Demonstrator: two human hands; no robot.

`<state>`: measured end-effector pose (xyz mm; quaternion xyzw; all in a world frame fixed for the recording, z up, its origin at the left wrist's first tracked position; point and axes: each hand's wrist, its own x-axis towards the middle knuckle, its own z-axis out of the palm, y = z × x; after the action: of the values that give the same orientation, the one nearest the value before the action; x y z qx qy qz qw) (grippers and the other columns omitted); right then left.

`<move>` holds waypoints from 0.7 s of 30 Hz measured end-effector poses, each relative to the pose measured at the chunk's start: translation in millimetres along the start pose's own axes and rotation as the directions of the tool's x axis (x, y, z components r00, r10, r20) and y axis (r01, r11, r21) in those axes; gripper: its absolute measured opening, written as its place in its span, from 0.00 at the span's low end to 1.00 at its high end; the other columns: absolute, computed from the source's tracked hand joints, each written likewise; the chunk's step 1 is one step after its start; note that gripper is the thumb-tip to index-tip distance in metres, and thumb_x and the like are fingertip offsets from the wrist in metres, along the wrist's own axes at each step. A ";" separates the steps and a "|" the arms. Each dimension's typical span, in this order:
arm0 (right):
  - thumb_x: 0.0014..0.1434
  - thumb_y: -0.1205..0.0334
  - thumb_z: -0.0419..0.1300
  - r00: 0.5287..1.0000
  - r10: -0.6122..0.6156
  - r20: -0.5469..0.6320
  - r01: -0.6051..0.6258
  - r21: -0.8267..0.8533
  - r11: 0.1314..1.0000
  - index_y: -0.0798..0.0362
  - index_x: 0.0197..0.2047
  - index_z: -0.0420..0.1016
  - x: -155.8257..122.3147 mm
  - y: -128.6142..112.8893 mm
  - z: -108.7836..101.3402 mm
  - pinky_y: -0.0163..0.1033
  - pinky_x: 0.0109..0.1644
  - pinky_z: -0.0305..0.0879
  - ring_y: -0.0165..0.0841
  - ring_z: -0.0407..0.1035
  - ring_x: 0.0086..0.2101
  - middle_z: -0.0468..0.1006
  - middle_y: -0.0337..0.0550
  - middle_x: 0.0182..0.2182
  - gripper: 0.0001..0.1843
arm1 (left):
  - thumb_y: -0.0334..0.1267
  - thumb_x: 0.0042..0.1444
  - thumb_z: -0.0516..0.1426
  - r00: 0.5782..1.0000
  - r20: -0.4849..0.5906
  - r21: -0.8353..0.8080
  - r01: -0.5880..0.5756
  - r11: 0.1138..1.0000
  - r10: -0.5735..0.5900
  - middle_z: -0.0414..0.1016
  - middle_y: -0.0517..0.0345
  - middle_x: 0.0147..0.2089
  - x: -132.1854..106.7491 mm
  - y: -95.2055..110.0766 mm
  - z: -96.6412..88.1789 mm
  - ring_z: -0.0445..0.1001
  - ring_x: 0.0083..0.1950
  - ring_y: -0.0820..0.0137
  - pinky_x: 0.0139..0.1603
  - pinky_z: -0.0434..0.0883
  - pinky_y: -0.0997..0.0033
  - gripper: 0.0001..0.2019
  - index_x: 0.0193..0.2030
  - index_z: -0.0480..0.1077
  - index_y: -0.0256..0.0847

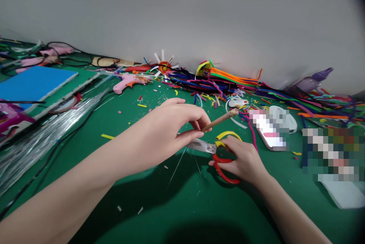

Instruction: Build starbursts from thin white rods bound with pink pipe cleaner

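Observation:
In the middle of the head view, my left hand [185, 120] pinches a thin wooden stick [221, 119] between thumb and fingers. The stick's pale far end points up to the right. My right hand [242, 156] has its fingers through the handles of scissors [210, 148], one handle yellow and one red. The blades point left and pass beneath my left hand, which hides their tips. Fine clear strands [178, 166] hang below the blades; what they are fixed to is hidden.
A pink glue gun [128, 82] lies beyond my left arm, its black cable trailing leftward. Silvery strips [62, 130] and a blue board [35, 84] are on the left. Colourful pipe cleaners [234, 78] line the wall. A phone [269, 132] lies right on the green table [159, 217].

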<state>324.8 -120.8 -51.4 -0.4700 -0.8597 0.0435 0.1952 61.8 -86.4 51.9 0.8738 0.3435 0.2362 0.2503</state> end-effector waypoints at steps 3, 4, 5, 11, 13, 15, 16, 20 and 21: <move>0.50 0.42 0.62 1.000 0.025 -0.018 -0.025 0.002 1.000 0.52 0.40 0.67 0.0 0.5 -1.1 0.36 0.28 0.61 0.32 0.68 0.28 0.72 0.42 0.28 0.23 | 0.35 0.61 0.52 0.997 -0.071 0.007 0.012 1.000 -0.011 0.75 0.65 0.41 -0.2 4.3 -7.3 0.71 0.46 0.72 0.50 0.66 0.70 0.05 0.40 0.69 0.45; 0.50 0.43 0.62 0.999 0.030 -0.030 -0.030 0.001 1.000 0.52 0.39 0.68 0.0 1.0 -1.5 0.35 0.27 0.61 0.32 0.67 0.27 0.71 0.40 0.27 0.23 | 0.35 0.61 0.52 0.993 -0.116 0.015 0.020 1.000 -0.018 0.75 0.65 0.41 -0.4 5.4 -10.3 0.71 0.44 0.73 0.47 0.66 0.72 0.05 0.40 0.69 0.44; 0.50 0.43 0.62 0.998 0.033 -0.044 -0.033 0.001 0.999 0.52 0.38 0.68 -0.1 1.7 -1.7 0.35 0.27 0.60 0.31 0.66 0.26 0.70 0.39 0.26 0.21 | 0.35 0.61 0.53 0.986 -0.167 0.028 0.031 0.999 -0.026 0.75 0.65 0.41 -0.7 6.2 -13.2 0.72 0.43 0.74 0.45 0.67 0.74 0.05 0.40 0.69 0.44; 0.50 0.47 0.64 0.998 0.027 -0.062 -0.024 0.036 0.999 0.50 0.35 0.68 -1.5 5.5 -1.5 0.35 0.27 0.60 0.31 0.68 0.27 0.71 0.39 0.26 0.17 | 0.40 0.60 0.54 0.933 -0.346 0.122 0.146 0.982 -0.096 0.77 0.63 0.43 -2.4 2.0 -25.0 0.73 0.43 0.72 0.48 0.67 0.72 0.07 0.42 0.71 0.43; 0.50 0.47 0.64 0.998 0.029 -0.053 -0.027 0.039 0.999 0.50 0.36 0.67 -2.2 5.5 -1.5 0.35 0.28 0.61 0.31 0.69 0.28 0.72 0.39 0.27 0.18 | 0.40 0.60 0.54 0.927 -0.364 0.136 0.149 0.979 -0.091 0.77 0.63 0.43 -2.6 -0.4 -26.6 0.73 0.43 0.71 0.46 0.68 0.71 0.07 0.42 0.71 0.44; 0.50 0.46 0.64 0.998 0.057 -0.033 -0.056 0.034 0.998 0.50 0.37 0.66 -2.3 4.5 -2.1 0.36 0.29 0.63 0.33 0.70 0.29 0.73 0.41 0.29 0.19 | 0.41 0.59 0.54 0.922 -0.381 0.147 0.140 0.979 -0.074 0.77 0.65 0.42 -2.6 -2.1 -27.7 0.73 0.43 0.71 0.46 0.69 0.71 0.07 0.42 0.71 0.46; 0.50 0.46 0.64 0.997 0.070 -0.015 -0.070 0.033 0.997 0.50 0.38 0.66 -2.0 3.8 -2.6 0.37 0.30 0.64 0.34 0.70 0.30 0.73 0.42 0.30 0.20 | 0.41 0.59 0.54 0.920 -0.385 0.148 0.137 0.980 -0.071 0.77 0.66 0.42 -2.6 -2.6 -28.0 0.73 0.44 0.71 0.46 0.69 0.71 0.07 0.41 0.71 0.47; 0.49 0.48 0.64 0.997 0.063 0.051 -0.064 0.009 0.998 0.53 0.49 0.60 0.7 1.2 -4.9 0.44 0.43 0.67 0.42 0.69 0.41 0.72 0.51 0.42 0.30 | 0.41 0.58 0.54 0.914 -0.399 0.135 0.140 0.981 -0.075 0.76 0.67 0.42 -2.3 -4.1 -28.2 0.73 0.43 0.72 0.46 0.69 0.70 0.07 0.41 0.72 0.48; 0.48 0.48 0.64 0.996 0.053 0.068 -0.053 -0.007 0.999 0.53 0.50 0.59 1.4 0.8 -5.3 0.46 0.44 0.66 0.44 0.68 0.43 0.72 0.53 0.43 0.31 | 0.42 0.58 0.54 0.915 -0.398 0.134 0.136 0.982 -0.073 0.76 0.67 0.41 -2.3 -4.3 -28.1 0.73 0.43 0.71 0.46 0.69 0.69 0.07 0.41 0.72 0.48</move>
<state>326.8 -119.7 -46.3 -0.4914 -0.8532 0.0624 0.1632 41.8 -77.5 70.3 0.8065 0.4506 0.3641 0.1186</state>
